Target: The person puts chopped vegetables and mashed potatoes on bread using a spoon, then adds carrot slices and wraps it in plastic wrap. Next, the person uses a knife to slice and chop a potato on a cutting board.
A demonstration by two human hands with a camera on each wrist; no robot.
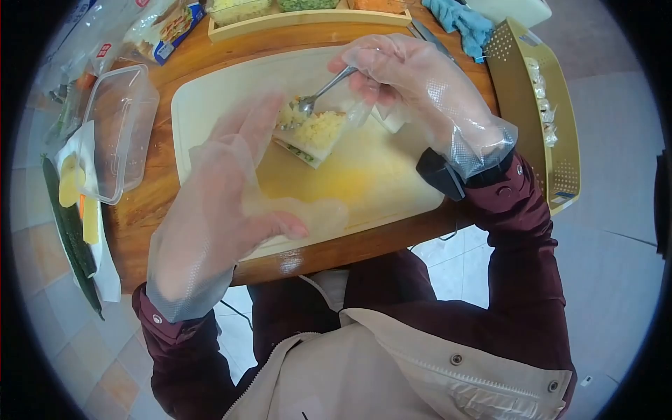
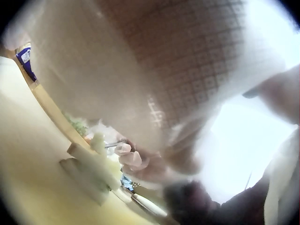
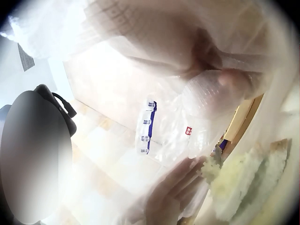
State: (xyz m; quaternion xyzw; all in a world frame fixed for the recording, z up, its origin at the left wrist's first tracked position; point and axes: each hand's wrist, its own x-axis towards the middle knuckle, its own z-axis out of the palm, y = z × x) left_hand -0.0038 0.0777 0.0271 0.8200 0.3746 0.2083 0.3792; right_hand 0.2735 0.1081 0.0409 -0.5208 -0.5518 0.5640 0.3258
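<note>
A layered piece of bread (image 1: 311,143) with a green layer inside and a chopped yellow topping lies on the cutting board (image 1: 210,91); its cut side shows in the right wrist view (image 3: 255,180). My right hand (image 1: 427,91), in a clear plastic glove, pinches the handle of a metal spoon (image 1: 306,103), whose bowl is on the topping at the left edge of the bread. My gloved left hand (image 1: 217,196) is spread beside the bread, fingers extended near its left side and thumb apart; whether the fingertips touch it I cannot tell.
A clear plastic box (image 1: 122,133) stands left of the board, by cucumbers (image 1: 66,217) on white paper. Behind are a wooden tray (image 1: 308,25) of filled containers, a blue cloth (image 1: 458,26) and a bag (image 1: 164,31). An olive basket (image 1: 514,84) stands at the right.
</note>
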